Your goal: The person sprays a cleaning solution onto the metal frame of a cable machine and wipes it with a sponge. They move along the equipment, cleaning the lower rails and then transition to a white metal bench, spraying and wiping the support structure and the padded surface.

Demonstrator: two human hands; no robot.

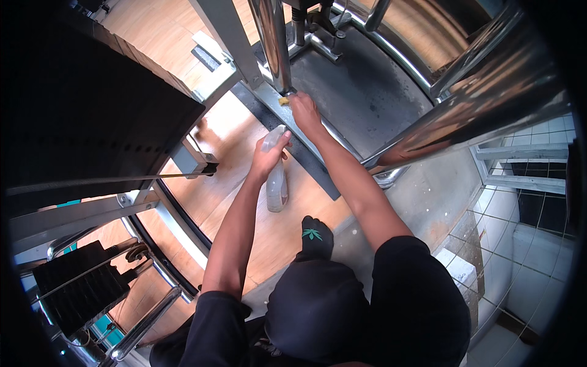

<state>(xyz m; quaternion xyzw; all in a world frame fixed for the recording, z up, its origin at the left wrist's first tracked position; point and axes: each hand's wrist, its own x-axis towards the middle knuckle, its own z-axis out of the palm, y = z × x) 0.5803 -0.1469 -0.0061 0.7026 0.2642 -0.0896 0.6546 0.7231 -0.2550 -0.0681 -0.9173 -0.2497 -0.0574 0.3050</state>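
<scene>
A translucent plastic bottle point(275, 195), which looks like a spray bottle, is gripped near its top by my left hand point(268, 156). It hangs over the wood-look floor. My right hand point(303, 112) is closed on a small yellow piece of cloth or sponge point(284, 101), only part of which shows past the fingers. That hand is at the foot of a chrome post point(277, 55), beside a grey metal frame rail point(269, 102). Whether the yellow piece touches the post or the rail is hard to tell.
A dark base plate point(367, 96) lies within chrome tubing. A thick chrome tube point(458, 119) slants along the right. Stacked black weights point(80, 286) stand at lower left, below a large dark panel point(101, 110). My foot in a dark sock point(316, 236) rests on the floor.
</scene>
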